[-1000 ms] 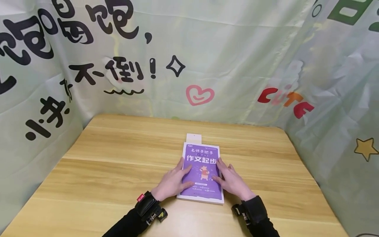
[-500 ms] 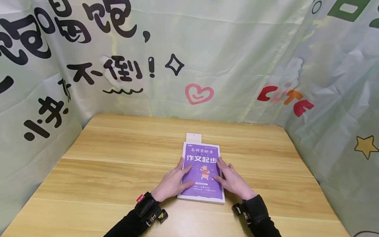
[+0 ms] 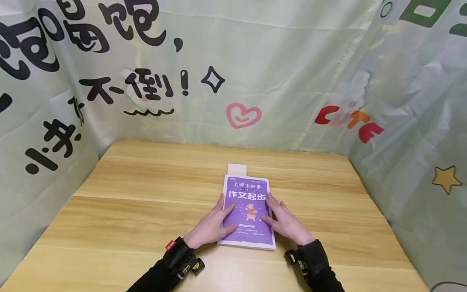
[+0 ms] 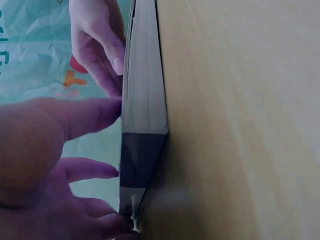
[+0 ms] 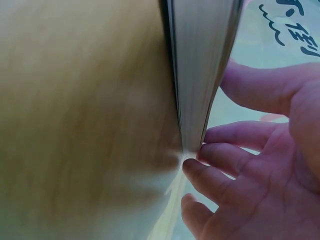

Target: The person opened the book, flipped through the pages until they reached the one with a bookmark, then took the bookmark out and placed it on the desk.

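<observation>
A thick purple book (image 3: 248, 231) with white Chinese lettering and a small cartoon bear lies flat on the table. A white card (image 3: 237, 169) shows beyond its top edge; the rest of the card is hidden. My left hand (image 3: 208, 228) rests on the left side, thumb and a finger on the cover. In the left wrist view the other fingertips (image 4: 120, 225) reach the dark spine (image 4: 135, 160). On the right side my right hand (image 3: 288, 223) has its thumb on the cover. The right wrist view shows its fingers (image 5: 215, 180) lightly bent by the page edges (image 5: 200, 75).
The wooden table (image 3: 146, 194) extends on all sides of the book. A printed cloth (image 3: 284, 73) hangs behind and along both sides. Each wrist wears a black strap with a small camera (image 3: 197, 266). A dark cable (image 3: 448, 284) shows at the lower right corner.
The head view shifts slightly, so the scene sits a little further left. Both hands and the book keep their places.
</observation>
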The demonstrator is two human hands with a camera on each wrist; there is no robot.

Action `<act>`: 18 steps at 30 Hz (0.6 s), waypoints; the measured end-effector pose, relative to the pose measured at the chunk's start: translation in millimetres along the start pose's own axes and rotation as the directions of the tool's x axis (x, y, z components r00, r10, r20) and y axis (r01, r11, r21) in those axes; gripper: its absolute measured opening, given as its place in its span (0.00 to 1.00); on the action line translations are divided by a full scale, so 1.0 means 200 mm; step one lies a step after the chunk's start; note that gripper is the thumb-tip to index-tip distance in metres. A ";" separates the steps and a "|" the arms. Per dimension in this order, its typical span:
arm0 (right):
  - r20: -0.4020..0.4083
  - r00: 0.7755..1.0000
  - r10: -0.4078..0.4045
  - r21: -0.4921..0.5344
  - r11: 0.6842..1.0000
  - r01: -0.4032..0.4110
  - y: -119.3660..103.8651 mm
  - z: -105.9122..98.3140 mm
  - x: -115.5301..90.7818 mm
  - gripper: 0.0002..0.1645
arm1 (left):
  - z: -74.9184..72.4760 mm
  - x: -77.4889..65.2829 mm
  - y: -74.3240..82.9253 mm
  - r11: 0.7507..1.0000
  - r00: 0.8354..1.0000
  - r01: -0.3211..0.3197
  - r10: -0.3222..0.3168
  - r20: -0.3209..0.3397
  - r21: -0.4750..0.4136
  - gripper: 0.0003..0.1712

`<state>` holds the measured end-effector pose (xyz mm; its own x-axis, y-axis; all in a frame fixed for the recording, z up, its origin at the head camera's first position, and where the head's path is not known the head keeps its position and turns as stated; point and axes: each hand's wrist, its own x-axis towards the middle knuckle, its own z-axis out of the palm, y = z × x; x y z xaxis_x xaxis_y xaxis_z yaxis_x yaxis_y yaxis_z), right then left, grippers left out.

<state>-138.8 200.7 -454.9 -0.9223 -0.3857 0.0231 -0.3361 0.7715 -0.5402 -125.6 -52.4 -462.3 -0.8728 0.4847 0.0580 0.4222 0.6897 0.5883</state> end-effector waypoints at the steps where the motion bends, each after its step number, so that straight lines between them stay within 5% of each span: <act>1: 0.000 1.000 -0.002 0.001 1.000 0.002 0.00 0.00 0.00 0.42 | 0.00 0.00 0.00 1.000 1.000 -0.007 0.007 0.006 -0.003 0.41; 5: -0.035 0.999 -0.031 -0.011 0.999 0.031 0.00 0.00 -0.01 0.42 | -0.01 -0.02 0.03 0.994 0.996 -0.089 0.086 0.036 0.063 0.43; 10: -0.025 0.994 -0.109 -0.036 0.993 0.108 -0.01 -0.03 -0.07 0.45 | 0.00 -0.03 0.07 0.955 0.973 -0.228 0.216 0.085 0.190 0.47; 18: 0.142 0.966 -0.214 -0.017 0.976 0.218 -0.03 -0.04 -0.16 0.53 | 0.00 -0.04 0.10 0.924 0.965 -0.260 0.244 0.090 0.279 0.47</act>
<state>-108.4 212.6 -444.9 -0.7924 -0.6097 0.0180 -0.5325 0.6772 -0.5077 -109.4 -43.0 -451.8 -0.7173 0.6851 0.1269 0.6856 0.6615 0.3038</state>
